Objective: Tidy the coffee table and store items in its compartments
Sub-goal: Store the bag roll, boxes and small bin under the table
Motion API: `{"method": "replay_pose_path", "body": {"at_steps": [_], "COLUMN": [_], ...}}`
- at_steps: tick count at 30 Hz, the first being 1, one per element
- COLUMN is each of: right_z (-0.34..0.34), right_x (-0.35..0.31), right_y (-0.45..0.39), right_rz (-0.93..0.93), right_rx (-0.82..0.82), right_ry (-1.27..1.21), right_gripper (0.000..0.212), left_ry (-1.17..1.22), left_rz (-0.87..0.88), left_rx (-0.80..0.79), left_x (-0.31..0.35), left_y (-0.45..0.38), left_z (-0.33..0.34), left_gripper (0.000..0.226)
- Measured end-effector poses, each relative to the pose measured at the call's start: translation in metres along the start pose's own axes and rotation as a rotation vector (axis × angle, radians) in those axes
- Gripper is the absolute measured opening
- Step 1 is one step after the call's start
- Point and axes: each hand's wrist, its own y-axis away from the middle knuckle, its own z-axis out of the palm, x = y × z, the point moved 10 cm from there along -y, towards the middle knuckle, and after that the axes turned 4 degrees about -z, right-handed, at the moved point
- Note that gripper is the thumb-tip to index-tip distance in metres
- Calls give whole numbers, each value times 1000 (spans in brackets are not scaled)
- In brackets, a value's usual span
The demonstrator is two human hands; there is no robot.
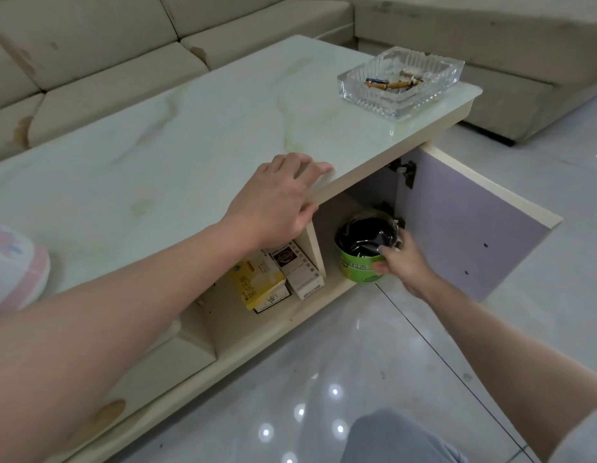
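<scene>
Gripping a green bin (360,267) (black liner inside) by its rim, right hand (402,262) holds it in the coffee table (190,121) door compartment; left hand (277,198) flat on tabletop edge.

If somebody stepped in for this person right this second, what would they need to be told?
Left hand: open, resting on the coffee table edge.
Right hand: grips the green bin, black-lined, at the mouth of the end compartment; its door is open.
Done: boxes lie in the middle open compartment.
Left: set the bin fully inside, shut the door, deal with the glass ashtray of butts on top.
</scene>
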Motion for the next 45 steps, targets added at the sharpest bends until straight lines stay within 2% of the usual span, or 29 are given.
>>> {"method": "replay_pose_path", "body": {"at_steps": [3,5,10,13,16,19,22,24,25,27,29,30,32,37,41,45], "right_z": [-4,-4,26,35,31,11,-33,-64,-78,-107,-131,-135,-126,-64,9,51], "right_x": [-10,-12,-23,-37,-57,-99,-168,-201,-212,-216,-197,-186,-171,-157,-143,-140], "right_y": [-2,-9,-41,-43,-5,75,159,187,185,162,137,132,133,150,143,130], "right_rz": [-143,-152,-130,-113,-197,-527,-1000,-1115,-1083,-870,-586,-505,-508,-622,-566,-543], "right_rx": [45,80,28,53,73,121,361,518,564,595,540,506,474,385,221,196], "right_ry": [184,214,234,400,591,698,792,915,1017,1202,1222,1196,1180,1040,918,825], "right_gripper": [64,62,61,58,60,58,50,51,54,62,62,57,47,47,63,76], "left_ry": [-3,-4,-6,1,4,1,10,1,-2,11,21,21,15,2,33,119], "left_rz": [1,0,4,1,4,-1,-13,-16,-16,-25,-34,-33,-33,-31,-37,-54], "left_rx": [9,13,17,15,12,1,-10,-28,-34,-44,-53,-54,-61,-75,-60,-58], "left_x": [-1,0,0,-2,0,-1,0,2,2,1,1,1,2,1,1,-2], "left_y": [-1,-1,0,0,0,1,0,1,1,2,3,3,3,3,3,1], "left_z": [1,0,1,1,0,0,-1,-1,-1,0,-1,-1,-1,0,-2,-2], "left_gripper": [56,56,57,57,57,57,60,63,64,65,65,65,65,65,58,48]}}
